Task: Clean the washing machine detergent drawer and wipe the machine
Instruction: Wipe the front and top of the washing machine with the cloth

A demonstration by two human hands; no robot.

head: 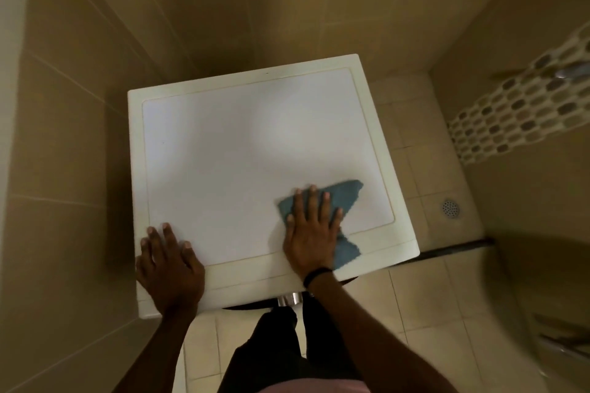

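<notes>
The right hand [311,230] presses flat on the blue cloth [338,201] at the washing machine top's [223,153] front right; the left hand [169,265] rests flat, fingers straight, front left. An uneven press could let the cloth slide off the front edge.

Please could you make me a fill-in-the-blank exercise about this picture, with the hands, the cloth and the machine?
The right hand presses a ____ cloth flat on top of the washing machine.
The left hand rests near the machine's front ____ corner.
The round floor drain lies to the ____ of the machine.
A dark band sits on the ____ wrist.
Missing words: blue; left; right; right.
</notes>
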